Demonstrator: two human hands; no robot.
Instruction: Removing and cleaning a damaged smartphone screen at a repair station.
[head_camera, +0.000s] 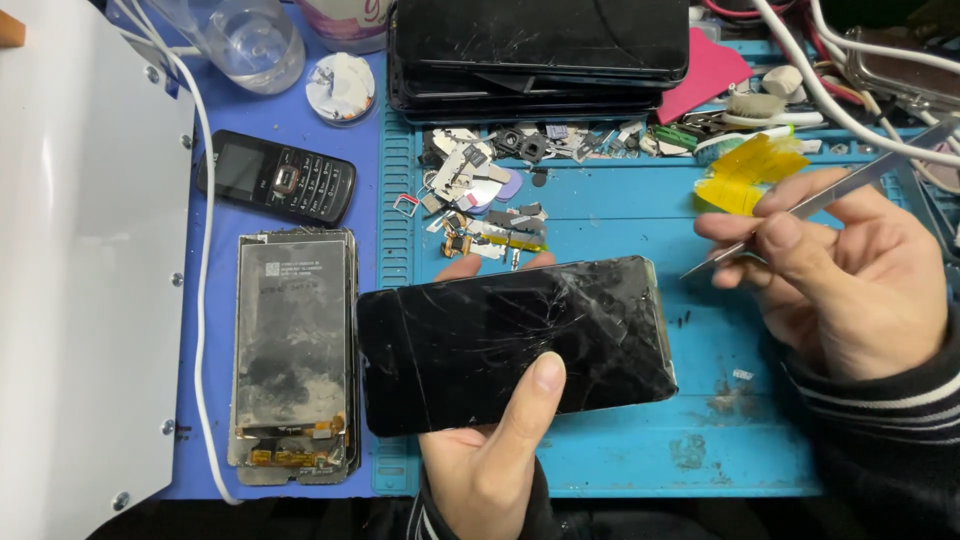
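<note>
My left hand (495, 450) holds a black smartphone (510, 340) with a badly cracked screen, flat and sideways, thumb pressed on its glass near the lower edge. My right hand (845, 275) grips metal tweezers (800, 205), whose tips point down-left and hover just off the phone's right end. Both are above a blue work mat (640, 440).
A stack of bare phone display panels (292, 355) lies left of the phone, a small black keypad phone (278, 178) behind it. Loose small parts (490, 190), a stack of dark screens (540, 50), yellow tape (750, 170), white cables and a white metal box (80, 260) surround the mat.
</note>
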